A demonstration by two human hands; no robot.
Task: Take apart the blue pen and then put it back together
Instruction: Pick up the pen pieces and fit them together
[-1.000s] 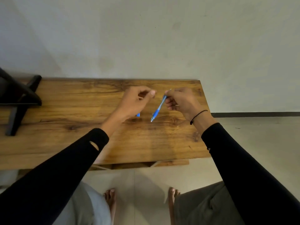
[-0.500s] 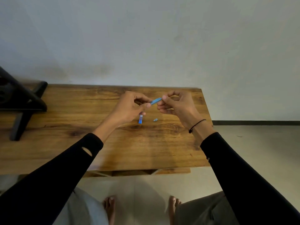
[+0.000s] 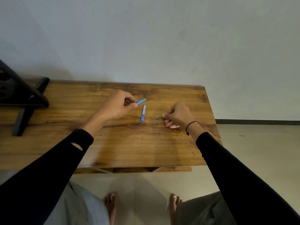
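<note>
The blue pen is in pieces. A blue barrel piece with a pale label (image 3: 143, 112) lies on the wooden table (image 3: 129, 146), pointing away from me. My left hand (image 3: 116, 105) pinches a light blue pen piece (image 3: 141, 101) that sticks out to the right, just above the lying barrel. To the right, my right hand (image 3: 177, 115) rests its fingers on the table and pinches a small dark pen part (image 3: 158, 118); what that part is I cannot tell.
A black stand (image 3: 21, 98) occupies the table's far left end. The table's right edge (image 3: 212, 117) runs close to my right wrist, with tiled floor beyond. A pale wall rises behind the table. My bare feet show below the front edge.
My hands have come apart. The light blue piece passed into my left hand. My right hand dropped to the table at the right and pinched the small part lying there.
</note>
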